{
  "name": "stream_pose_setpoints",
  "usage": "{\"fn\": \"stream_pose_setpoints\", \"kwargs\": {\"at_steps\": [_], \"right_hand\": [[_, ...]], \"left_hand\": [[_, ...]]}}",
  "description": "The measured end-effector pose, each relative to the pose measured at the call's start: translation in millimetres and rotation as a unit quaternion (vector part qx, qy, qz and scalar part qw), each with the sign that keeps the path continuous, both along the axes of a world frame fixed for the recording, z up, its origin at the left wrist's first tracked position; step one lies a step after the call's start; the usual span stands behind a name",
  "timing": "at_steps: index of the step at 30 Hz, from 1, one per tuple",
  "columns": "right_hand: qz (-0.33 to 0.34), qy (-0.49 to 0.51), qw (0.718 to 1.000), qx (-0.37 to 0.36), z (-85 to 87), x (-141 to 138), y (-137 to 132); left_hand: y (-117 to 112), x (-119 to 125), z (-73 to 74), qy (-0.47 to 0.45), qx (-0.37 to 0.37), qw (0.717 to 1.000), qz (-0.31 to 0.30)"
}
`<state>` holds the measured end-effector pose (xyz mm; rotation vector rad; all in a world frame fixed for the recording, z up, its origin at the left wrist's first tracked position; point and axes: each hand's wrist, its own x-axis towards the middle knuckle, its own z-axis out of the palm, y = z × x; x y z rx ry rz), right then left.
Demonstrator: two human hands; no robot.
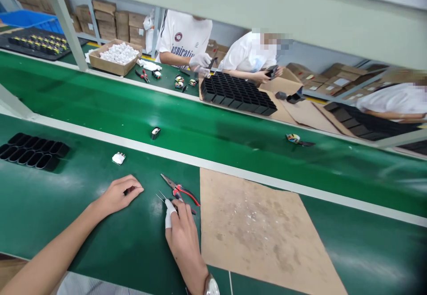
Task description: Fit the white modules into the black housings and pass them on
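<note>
One right hand (183, 228) gripping slim metal tweezers (163, 195) beside red-handled pliers (178, 189), left hand (119, 194) loosely curled, its grip unclear from here, lumpy white piece (118, 157) beyond, rounded black cups (32, 152) at left, stained cardboard (253, 228) at right, smooth green bench (126, 246), brown cartons (105, 17) stacked far left.

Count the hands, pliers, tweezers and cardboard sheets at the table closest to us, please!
Hands: 2, a left hand and a right hand
Pliers: 1
Tweezers: 1
Cardboard: 1
Total: 5
</note>
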<state>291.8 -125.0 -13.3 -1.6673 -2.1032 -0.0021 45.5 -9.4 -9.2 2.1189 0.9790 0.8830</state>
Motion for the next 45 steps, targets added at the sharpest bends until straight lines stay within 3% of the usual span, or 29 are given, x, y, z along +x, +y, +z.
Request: {"fn": "stream_pose_setpoints", "kwargs": {"at_steps": [4,8,13,19,23,26,28,30,33,36,39,45], "right_hand": [[0.003,-0.016,1.000,0.011,-5.8,-2,-6],[0.005,-0.029,1.000,0.005,-12.1,-7,7],[0.010,-0.031,0.999,0.019,-9.4,-13,29],[0.016,-0.027,0.998,0.046,-5.6,-14,31],[0.059,-0.001,0.997,0.048,1.6,-24,26],[0.129,0.017,0.991,0.033,9.7,-43,20],[0.200,0.029,0.979,0.006,14.1,-59,21],[0.289,0.075,0.951,-0.076,16.2,-75,28],[0.333,0.143,0.912,-0.190,14.4,-91,51],[0.355,0.239,0.866,-0.260,8.4,-98,72],[0.348,0.322,0.838,-0.270,-0.1,-100,80],[0.353,0.348,0.840,-0.220,-8.0,-98,72]], "left_hand": [[-1,-1,-1.3,0.004,0.013,1.000,-0.009],[-1,-3,-4.2,0.002,0.014,1.000,-0.014],[0,-5,-6.0,-0.011,0.021,0.999,-0.021],[1,-6,-7.3,-0.028,0.026,0.999,-0.014],[1,-6,-5.8,-0.028,0.014,1.000,-0.004],[1,-5,-3.2,-0.031,0.004,0.999,0.006],[2,-7,-2.2,-0.041,-0.010,0.999,0.018],[5,-11,-2.4,-0.061,-0.047,0.996,0.035],[11,-16,-3.0,-0.082,-0.118,0.988,0.054],[15,-17,-0.8,-0.094,-0.146,0.984,0.041],[15,-14,1.6,-0.111,-0.159,0.981,0.027],[15,-9,-1.2,-0.086,-0.131,0.988,-0.002]]}}
